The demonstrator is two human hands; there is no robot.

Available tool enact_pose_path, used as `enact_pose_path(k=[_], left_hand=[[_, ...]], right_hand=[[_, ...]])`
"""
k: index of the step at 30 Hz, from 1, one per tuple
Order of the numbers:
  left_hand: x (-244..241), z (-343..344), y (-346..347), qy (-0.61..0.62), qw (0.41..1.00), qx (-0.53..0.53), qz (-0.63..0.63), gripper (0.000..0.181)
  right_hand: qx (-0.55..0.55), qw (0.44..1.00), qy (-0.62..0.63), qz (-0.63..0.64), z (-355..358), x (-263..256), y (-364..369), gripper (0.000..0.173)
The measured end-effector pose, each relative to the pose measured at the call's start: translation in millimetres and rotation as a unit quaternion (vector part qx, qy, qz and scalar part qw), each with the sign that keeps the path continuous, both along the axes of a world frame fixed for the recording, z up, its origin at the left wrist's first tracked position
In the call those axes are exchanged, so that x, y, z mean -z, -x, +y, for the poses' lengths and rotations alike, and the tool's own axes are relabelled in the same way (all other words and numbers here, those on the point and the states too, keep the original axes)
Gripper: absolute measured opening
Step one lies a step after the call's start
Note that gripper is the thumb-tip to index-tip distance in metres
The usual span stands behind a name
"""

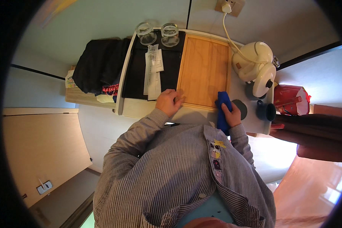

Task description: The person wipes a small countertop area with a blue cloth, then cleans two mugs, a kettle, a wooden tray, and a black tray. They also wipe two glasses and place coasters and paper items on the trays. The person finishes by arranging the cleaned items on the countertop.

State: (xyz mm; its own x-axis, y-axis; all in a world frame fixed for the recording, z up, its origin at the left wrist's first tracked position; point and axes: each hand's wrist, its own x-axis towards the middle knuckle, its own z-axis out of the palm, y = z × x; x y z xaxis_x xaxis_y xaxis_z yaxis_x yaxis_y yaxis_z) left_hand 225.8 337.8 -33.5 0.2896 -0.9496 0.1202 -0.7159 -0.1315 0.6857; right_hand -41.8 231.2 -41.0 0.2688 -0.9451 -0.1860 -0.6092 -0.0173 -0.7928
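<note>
My right hand (232, 114) grips a folded blue cloth (223, 103) at the front right corner of a wooden tray (205, 68). My left hand (168, 103) is at the front left corner of that tray, fingers bent. Whether it pinches the rim or only rests there is unclear. A black tray (134, 74) lies left of the wooden one. On it are flat white paper packets (153, 85), a clear-wrapped packet (152, 52) and two glass cups (146, 33), (170, 35). A dark round coaster (240, 109) sits just beyond my right hand.
An electric kettle (249, 58), its cord plugged into the wall socket (230, 6), stands at the table's right. Its lid (263, 81) is up. Nearby are a dark blue mug (265, 111) and a red bag (290, 98). Black clothing (99, 65) lies left of the table.
</note>
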Motion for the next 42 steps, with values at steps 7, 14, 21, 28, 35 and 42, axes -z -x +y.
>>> enact_pose_path(k=[7,14,21,28,35,42], left_hand=[[3,5,3,0.035,0.997,0.024,-0.066,0.025],[5,10,1,0.007,1.000,0.027,-0.007,0.026],[13,10,-3,0.044,0.998,0.043,-0.012,0.030],[17,11,-6,0.059,0.997,0.040,0.018,0.026],[18,13,-6,0.047,0.997,0.035,0.039,0.027],[5,14,-8,0.111,0.986,-0.001,0.121,0.028]], right_hand=[[-0.058,0.992,-0.003,0.114,-15,-18,-9,0.053],[0.062,0.975,-0.144,-0.156,-25,-37,5,0.039],[0.082,0.934,-0.229,-0.263,-31,-36,8,0.040],[0.103,0.921,-0.232,-0.295,-26,-37,10,0.042],[-0.019,0.970,-0.176,-0.167,-22,-39,-6,0.034],[0.011,0.958,-0.190,-0.212,-22,-47,-6,0.026]])
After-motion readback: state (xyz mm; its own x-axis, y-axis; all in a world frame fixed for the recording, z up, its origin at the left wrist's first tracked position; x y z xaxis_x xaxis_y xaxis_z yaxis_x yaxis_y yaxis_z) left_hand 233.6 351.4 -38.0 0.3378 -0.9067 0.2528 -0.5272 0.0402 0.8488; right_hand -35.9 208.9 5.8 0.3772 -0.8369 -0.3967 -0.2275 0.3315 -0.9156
